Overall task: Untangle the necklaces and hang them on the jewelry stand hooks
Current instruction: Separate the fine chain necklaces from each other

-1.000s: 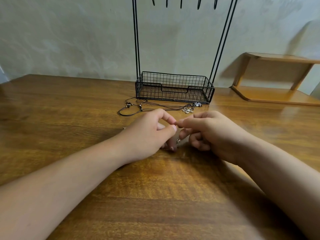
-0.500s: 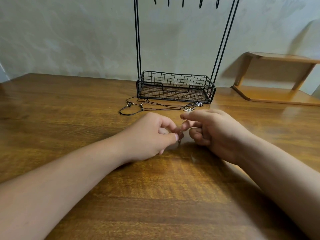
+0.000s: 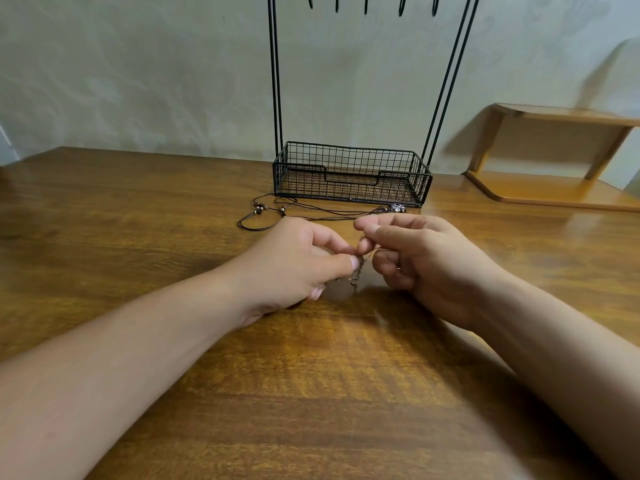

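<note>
A thin chain necklace (image 3: 358, 271) hangs between my two hands at the table's middle. My left hand (image 3: 298, 261) pinches it between thumb and forefinger, its small clasp dangling just above the wood. My right hand (image 3: 419, 258) pinches the same chain a little to the right. Behind my hands lies a dark cord necklace (image 3: 277, 213) with small beads and a silver pendant (image 3: 398, 208), loose on the table. The black wire jewelry stand (image 3: 351, 174) stands at the back, with a basket base, tall rods and bare hooks (image 3: 367, 3) at the top edge.
The wooden table (image 3: 311, 375) runs back to a pale wall. A low wooden shelf (image 3: 554, 157) stands at the back right, right of the stand.
My hands have drawn slightly apart and lifted a little, so a short length of chain and its clasp now show between the fingertips. The cord necklace has not moved.
</note>
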